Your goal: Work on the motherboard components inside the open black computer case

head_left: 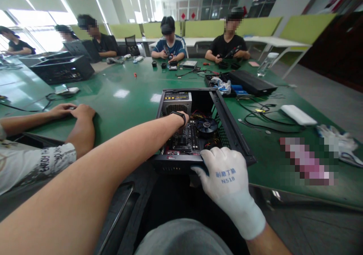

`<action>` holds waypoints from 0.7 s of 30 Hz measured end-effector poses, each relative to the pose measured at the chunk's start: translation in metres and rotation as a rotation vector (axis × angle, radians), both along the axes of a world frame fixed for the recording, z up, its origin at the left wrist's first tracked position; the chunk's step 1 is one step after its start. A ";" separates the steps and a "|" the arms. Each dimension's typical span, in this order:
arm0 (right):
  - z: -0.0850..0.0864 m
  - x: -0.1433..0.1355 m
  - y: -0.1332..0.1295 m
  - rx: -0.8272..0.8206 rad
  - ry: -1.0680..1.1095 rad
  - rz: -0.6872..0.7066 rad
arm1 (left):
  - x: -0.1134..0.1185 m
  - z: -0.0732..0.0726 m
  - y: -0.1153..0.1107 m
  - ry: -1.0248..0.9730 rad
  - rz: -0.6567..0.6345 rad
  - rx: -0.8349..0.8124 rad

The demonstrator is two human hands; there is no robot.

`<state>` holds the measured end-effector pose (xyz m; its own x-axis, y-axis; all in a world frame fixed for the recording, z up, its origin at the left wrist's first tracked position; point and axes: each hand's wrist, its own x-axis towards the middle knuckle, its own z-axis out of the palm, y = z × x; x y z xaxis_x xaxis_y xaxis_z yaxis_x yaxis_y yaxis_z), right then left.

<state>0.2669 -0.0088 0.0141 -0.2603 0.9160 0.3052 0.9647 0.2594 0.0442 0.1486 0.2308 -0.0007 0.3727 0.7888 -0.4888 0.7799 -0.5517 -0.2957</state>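
An open black computer case (238,138) lies on the table's near edge with its inside facing up. Inside it I see a grey power supply (177,103), a black round fan (206,126) and a motherboard (181,141) with coloured wires nearby. My left hand (186,117), bare and with a black wristband (178,114), reaches down into the case beside the power supply; its fingers are hidden. My right hand (225,172), in a white glove, grips the case's near edge, fingers over the top and thumb on the front.
Another person's hands (75,109) rest on the green table (127,107) to the left. Cables (255,115), a white box-like object (298,115), gloves (340,141) and a blurred pink item (307,160) lie on the right. A clear bottle (268,64) stands farther back. Several people sit beyond.
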 end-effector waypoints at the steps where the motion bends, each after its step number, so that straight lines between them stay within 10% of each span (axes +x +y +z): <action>1: 0.000 0.000 0.000 0.002 -0.001 0.001 | 0.000 0.001 -0.001 0.003 -0.006 0.002; 21: -0.001 -0.001 0.001 0.022 0.006 0.007 | 0.000 0.005 -0.004 -0.056 0.052 -0.014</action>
<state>0.2661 -0.0080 0.0129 -0.2647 0.9073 0.3268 0.9632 0.2652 0.0440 0.1485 0.2271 0.0043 0.3584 0.8013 -0.4790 0.8229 -0.5135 -0.2434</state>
